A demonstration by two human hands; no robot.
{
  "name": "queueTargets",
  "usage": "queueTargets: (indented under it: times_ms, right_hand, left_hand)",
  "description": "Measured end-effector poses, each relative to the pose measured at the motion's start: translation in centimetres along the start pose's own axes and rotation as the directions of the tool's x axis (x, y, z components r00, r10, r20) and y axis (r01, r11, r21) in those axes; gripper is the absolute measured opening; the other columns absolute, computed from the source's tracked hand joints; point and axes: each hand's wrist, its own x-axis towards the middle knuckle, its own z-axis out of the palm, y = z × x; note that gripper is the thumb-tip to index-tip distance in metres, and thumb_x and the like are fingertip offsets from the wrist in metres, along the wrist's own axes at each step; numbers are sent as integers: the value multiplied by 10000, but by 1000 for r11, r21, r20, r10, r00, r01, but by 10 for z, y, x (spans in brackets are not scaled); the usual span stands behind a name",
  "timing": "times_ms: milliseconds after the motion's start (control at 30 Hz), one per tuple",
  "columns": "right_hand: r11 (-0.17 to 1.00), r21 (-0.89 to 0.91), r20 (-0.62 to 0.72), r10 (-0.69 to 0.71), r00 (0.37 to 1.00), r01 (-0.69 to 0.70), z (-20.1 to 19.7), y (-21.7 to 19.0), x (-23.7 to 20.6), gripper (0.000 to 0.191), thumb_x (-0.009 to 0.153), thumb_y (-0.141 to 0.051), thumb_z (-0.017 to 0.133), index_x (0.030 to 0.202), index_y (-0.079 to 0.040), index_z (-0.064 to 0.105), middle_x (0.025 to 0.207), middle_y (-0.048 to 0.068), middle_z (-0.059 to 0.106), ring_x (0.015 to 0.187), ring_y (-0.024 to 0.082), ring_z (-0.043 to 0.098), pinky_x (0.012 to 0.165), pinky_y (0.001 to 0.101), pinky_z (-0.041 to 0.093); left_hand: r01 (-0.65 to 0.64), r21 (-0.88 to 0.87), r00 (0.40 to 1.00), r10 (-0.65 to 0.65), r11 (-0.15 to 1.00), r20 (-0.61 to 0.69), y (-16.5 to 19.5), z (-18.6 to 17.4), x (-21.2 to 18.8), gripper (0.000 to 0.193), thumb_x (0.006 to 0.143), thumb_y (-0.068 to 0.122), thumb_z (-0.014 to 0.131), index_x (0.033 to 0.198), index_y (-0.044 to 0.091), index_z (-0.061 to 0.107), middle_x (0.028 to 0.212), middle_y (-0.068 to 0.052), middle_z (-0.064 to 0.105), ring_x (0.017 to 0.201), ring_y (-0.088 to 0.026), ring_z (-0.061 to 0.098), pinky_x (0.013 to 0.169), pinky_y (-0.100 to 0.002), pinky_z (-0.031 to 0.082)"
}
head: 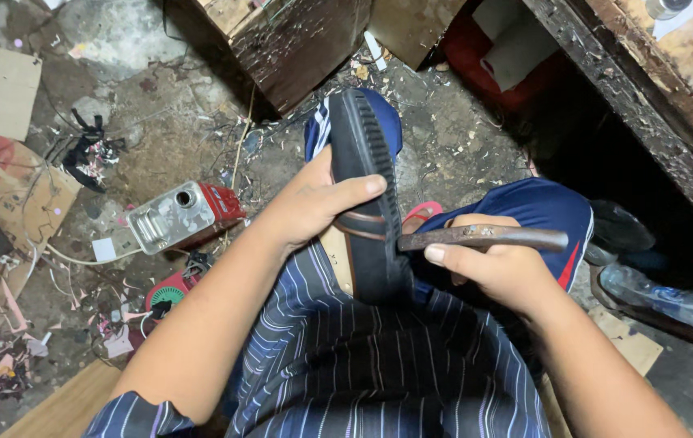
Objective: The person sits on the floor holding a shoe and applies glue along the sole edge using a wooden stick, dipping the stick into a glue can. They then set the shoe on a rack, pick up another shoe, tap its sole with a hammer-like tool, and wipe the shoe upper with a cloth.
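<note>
I see my left hand (314, 203) clamping the black sandal (367, 203) sole-up mid-frame, right hand (497, 268) fingers wrapped around a rusty tool (484, 238) touching its strap; strap work looks unfinished.

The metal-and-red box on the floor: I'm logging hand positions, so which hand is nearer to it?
Left. The left hand grips the black shoe, just right of the box. The right hand, holding a brown-handled tool, sits farther away beyond the shoe.
</note>
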Motion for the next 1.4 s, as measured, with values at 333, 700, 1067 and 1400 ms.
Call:
queueTargets:
  times_ms: [333,700,1067,1400]
  right_hand:
    - [994,51,-1,97,995,-97,10,-12,14,234,782,-228,796,720,-28,690,565,38,609,497,132,550,467,290,429]
    - [994,-87,-63,-75,995,69,25,-5,17,248,849,-193,774,679,-44,671,560,-8,609,509,71,533,463,275,433]
    - [959,274,-38,80,996,-67,4,-8,32,208,836,-181,755,740,-27,652,540,39,574,437,129,524,422,306,427]
    - [968,-167,-95,-206,974,189,9,-31,36,179,818,-244,765,783,-70,745,674,18,699,619,100,651,570,308,504]
  left_hand:
    - [-64,40,989,69,997,-127,-14,2,5,550,899,254,784,1335,14,549,1153,-38,667,1050,-130,643,924,-313,561]
    - [-11,248,966,75,969,-249,4,13,6,604,880,294,784,1342,15,512,1078,-37,688,977,-123,671,858,-304,575]
    - [-86,21,991,88,996,-105,-4,14,9,738,906,252,767,1484,-12,390,1231,-65,619,1115,-136,613,971,-315,533]
    - [-6,429,970,109,903,-216,14,17,20,733,872,383,762,1404,-14,451,1169,-104,689,1080,-171,667,969,-334,519]
